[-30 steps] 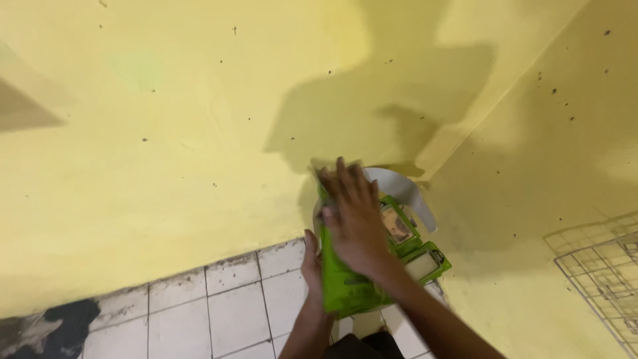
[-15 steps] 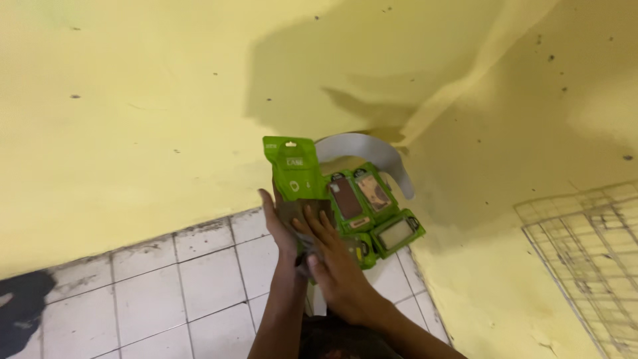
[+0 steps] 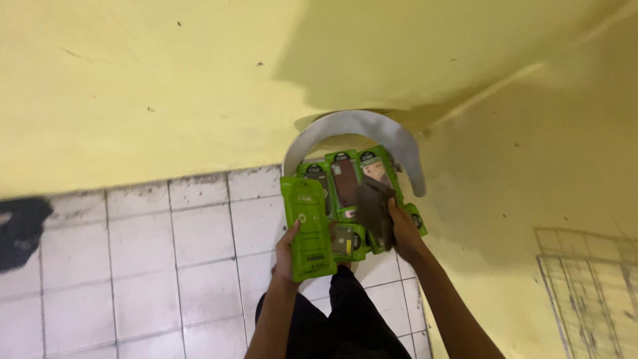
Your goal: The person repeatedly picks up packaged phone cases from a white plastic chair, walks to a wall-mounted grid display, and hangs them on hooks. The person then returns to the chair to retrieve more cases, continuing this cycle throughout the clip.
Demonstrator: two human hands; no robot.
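My left hand (image 3: 287, 252) grips a green rectangular package (image 3: 307, 228) by its lower edge and holds it upright in front of me. My right hand (image 3: 397, 229) holds a fanned bunch of green packages (image 3: 345, 193) with dark phone-case shapes showing through their windows. Its fingers lie over the right side of the bunch. The single package overlaps the left edge of the fan. Both forearms reach up from the bottom of the view.
A curved grey metal arc (image 3: 359, 129) sits behind the packages against the yellow wall (image 3: 166, 80). White floor tiles (image 3: 133, 252) lie to the left, with a dark patch (image 3: 23, 229) at the far left. A wire grid (image 3: 591, 292) leans at the lower right.
The view has tilted down, showing more floor. The green package has come lower and to the left of the bunch, and the bunch has spread into a fan.
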